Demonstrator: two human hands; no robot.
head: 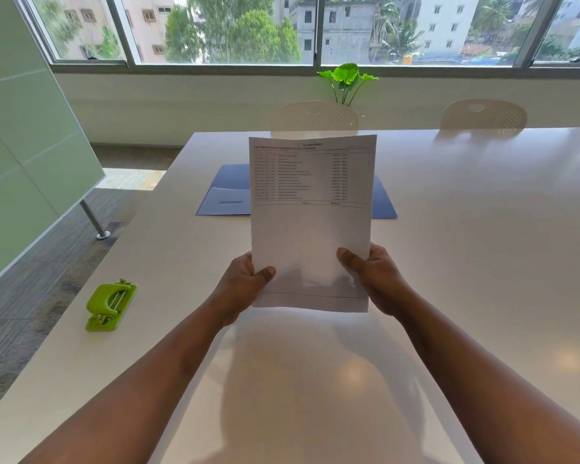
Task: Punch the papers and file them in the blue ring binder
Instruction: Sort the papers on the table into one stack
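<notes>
Both hands grip the papers (310,222) upright: left hand (245,289), right hand (375,279). The green punch (111,306) sits at nine o'clock, nearer the left hand. Blue binder (228,192) lies at twelve.

Thin, matt white papers (310,226) were held between the hands. A glossy, smooth white table (466,262) was seen under the hands. A shiny green plastic punch (111,306) was seen left of the left hand (240,289).
</notes>
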